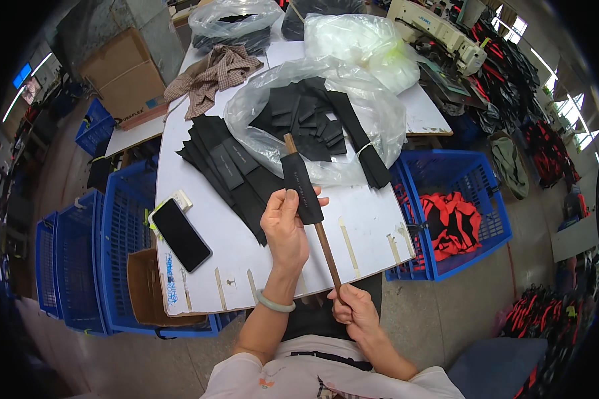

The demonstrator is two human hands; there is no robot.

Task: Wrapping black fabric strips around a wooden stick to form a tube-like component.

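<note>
My left hand (285, 223) grips a black fabric sleeve (301, 189) that is pulled over a long brown wooden stick (326, 249). The stick's top end pokes out above the sleeve. My right hand (354, 309) holds the stick's lower end near my lap. A pale bangle sits on my left wrist. Just left of my left hand lies a fanned stack of black fabric strips (226, 163) on the white table (373, 223). Behind the stick, a clear plastic bag (379, 110) holds several more black pieces.
A black phone (181, 234) lies on the table's left part. A checked cloth (213, 74) and more plastic bags (359, 41) sit farther back. Blue crates (123, 219) stand left; another blue crate (476, 176) with red-black fabric stands right. A sewing machine (439, 30) is at the back right.
</note>
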